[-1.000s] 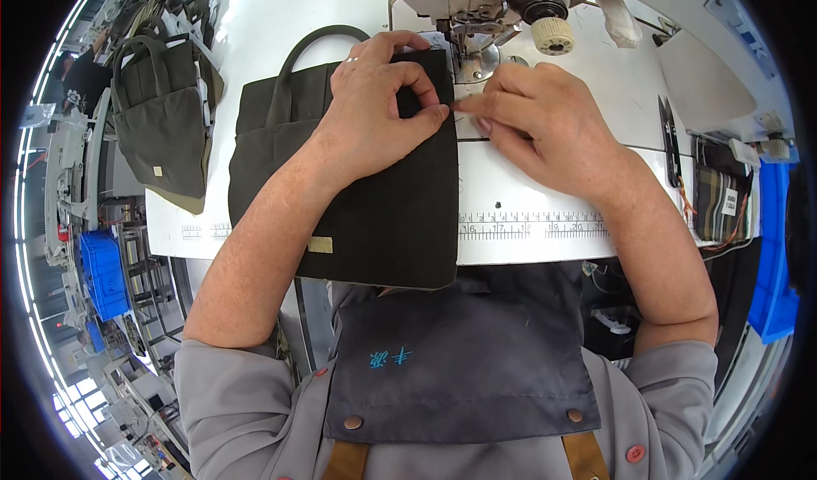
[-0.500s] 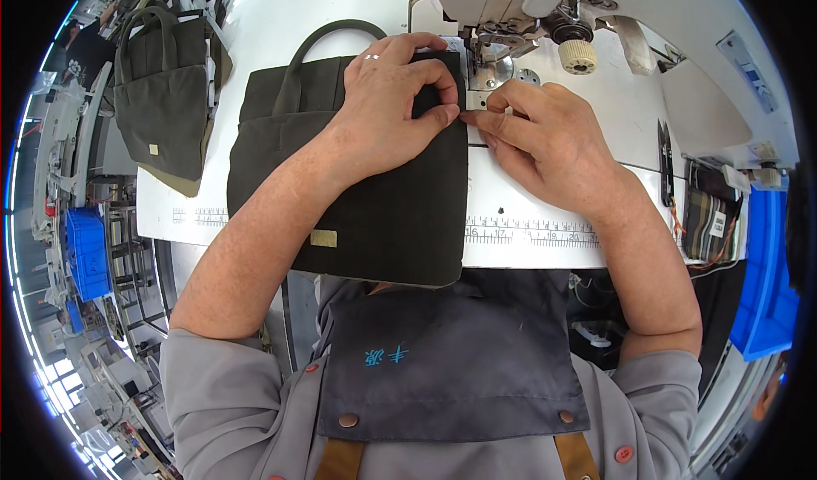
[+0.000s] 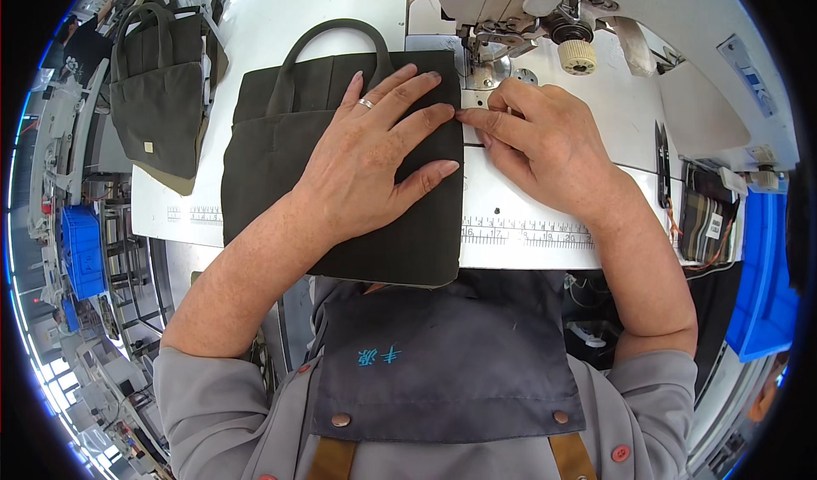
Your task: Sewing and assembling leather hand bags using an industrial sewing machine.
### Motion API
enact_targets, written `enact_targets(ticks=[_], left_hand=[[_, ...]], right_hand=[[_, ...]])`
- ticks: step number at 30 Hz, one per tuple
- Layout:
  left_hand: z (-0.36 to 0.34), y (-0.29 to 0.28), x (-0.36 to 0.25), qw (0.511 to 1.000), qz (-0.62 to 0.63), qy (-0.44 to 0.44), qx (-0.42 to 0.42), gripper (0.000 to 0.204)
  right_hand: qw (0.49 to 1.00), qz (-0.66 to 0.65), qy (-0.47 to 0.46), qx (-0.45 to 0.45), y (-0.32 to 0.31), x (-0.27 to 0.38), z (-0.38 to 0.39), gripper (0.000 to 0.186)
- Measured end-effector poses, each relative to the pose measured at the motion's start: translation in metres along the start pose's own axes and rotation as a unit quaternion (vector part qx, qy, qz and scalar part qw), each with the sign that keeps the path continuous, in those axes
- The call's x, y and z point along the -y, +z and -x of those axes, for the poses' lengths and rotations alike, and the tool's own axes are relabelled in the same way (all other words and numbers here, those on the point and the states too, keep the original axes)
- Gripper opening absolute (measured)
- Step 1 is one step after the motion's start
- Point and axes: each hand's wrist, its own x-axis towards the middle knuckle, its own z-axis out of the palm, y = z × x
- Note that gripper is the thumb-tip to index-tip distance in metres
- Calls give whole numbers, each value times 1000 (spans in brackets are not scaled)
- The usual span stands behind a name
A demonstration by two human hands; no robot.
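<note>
Left hand (image 3: 366, 161) now flat on bag (image 3: 272, 152)

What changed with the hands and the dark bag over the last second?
The left hand let go its pinch on the dark olive fabric bag and spread flat on it. The right hand kept its fingertips at the bag's right edge, by the sewing machine.

Two hands at centre frame: left grip (image 3: 366, 161), right grip (image 3: 532, 135). Two dark olive bags: one bag (image 3: 272, 140) at centre, another bag (image 3: 162, 97) at upper left. One sewing machine (image 3: 511, 3) at top. One white counter (image 3: 553, 199). Two blue bins: one bin (image 3: 81, 250) left, another bin (image 3: 762, 284) right.
</note>
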Motion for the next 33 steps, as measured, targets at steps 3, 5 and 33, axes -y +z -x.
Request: enact_targets(ticks=[3, 5, 33], left_hand=[[-3, 3, 0, 1000, 9, -15, 4, 49], [-8, 6, 3, 1000, 13, -13, -1, 49], [-49, 19, 27, 999, 9, 3, -47, 49]], right_hand=[[1000, 14, 8, 0, -1, 0, 0, 18], [1000, 28, 13, 0, -1, 0, 0, 18], [989, 85, 118, 15, 0, -6, -5, 28]])
